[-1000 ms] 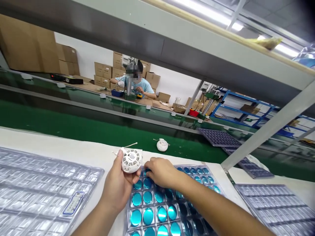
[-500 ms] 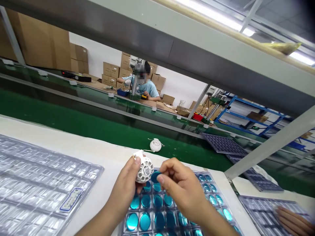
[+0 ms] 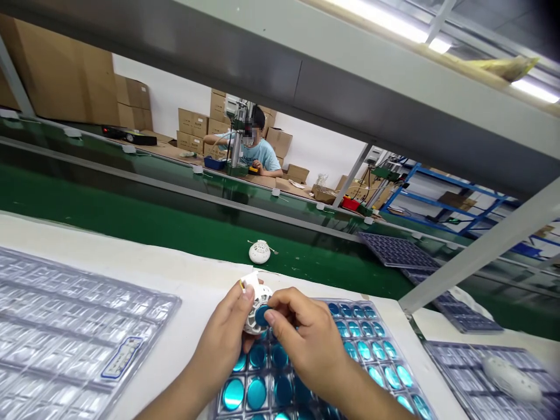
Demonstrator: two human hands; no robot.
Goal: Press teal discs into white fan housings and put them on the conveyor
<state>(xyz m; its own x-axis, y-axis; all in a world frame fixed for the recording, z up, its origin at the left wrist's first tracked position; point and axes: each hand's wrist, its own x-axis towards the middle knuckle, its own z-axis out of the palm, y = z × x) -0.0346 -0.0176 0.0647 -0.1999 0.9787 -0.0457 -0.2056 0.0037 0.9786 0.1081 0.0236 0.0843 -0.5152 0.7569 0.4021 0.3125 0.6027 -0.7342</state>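
— Bench top [image 3: 192, 291], white-covered, from the left: what's listed?
— One clear plastic tray [image 3: 83, 326] of shallow pockets, with a stuck-on label [image 3: 122, 357]; its print is too small to read.
— Next?
— Left hand [image 3: 223, 344], thumb and fingers curled round a white vented housing [image 3: 256, 321], held above a tray of blue discs [image 3: 373, 304]. Likely light and stiff, with fragile-looking slats; best taken by the rim.
— Right hand [image 3: 306, 341]?
— Pinching a blue disc [image 3: 261, 315] between thumb and forefinger, against the housing's face. Glossy, probably slippery; hold by the edges.
— Beyond?
— Second housing [image 3: 259, 252] on a green conveyor belt [image 3: 131, 210]; at far right, a third housing [image 3: 510, 379] in a grey tray [image 3: 464, 350].
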